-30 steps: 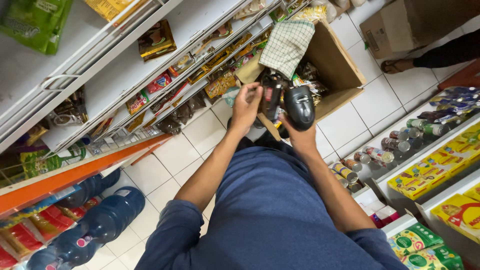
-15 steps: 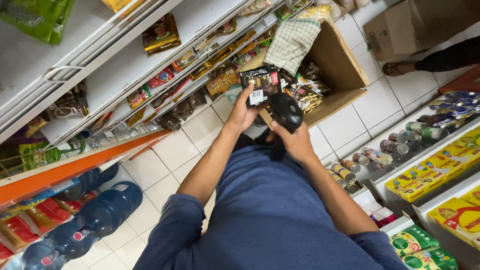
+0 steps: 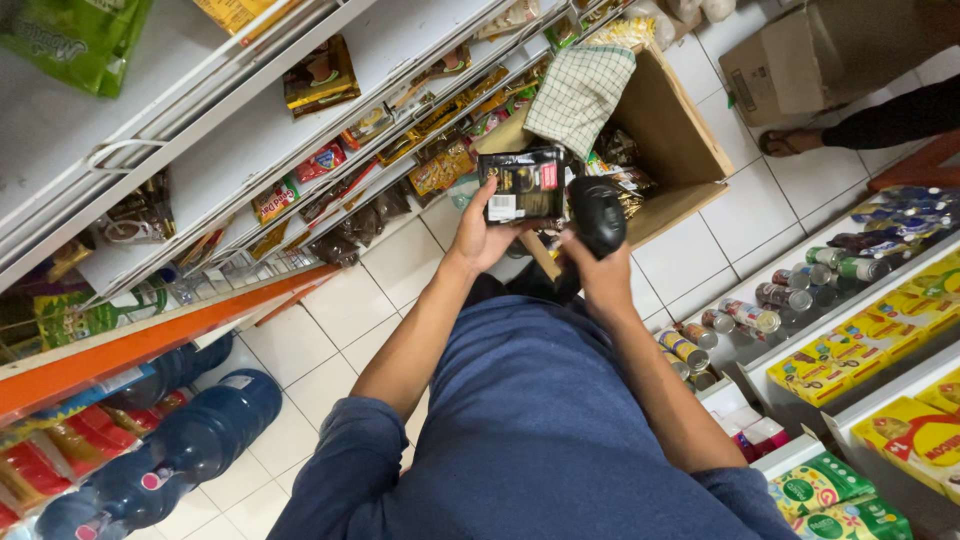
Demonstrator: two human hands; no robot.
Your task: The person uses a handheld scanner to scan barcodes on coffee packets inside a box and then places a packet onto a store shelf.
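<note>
Left hand (image 3: 480, 235) pinches a black packet (image 3: 522, 185) by its edge above the open box (image 3: 680, 120); right hand (image 3: 600, 270) is wrapped around a scanner (image 3: 597, 212). That loose pinch could let it drop.

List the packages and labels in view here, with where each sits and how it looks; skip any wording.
Black pouch: flat, glossy, with a white label patch and red corner, held up by the left hand.
Black handheld scanner: rounded, gripped by the right hand.
Cardboard box: brown, open, on the tiled floor, with a checked cloth draped over it.
Yellow cartons: rectangular, on the right-hand shelf.
Cans: a row of cylinders on the shelf edge.
</note>
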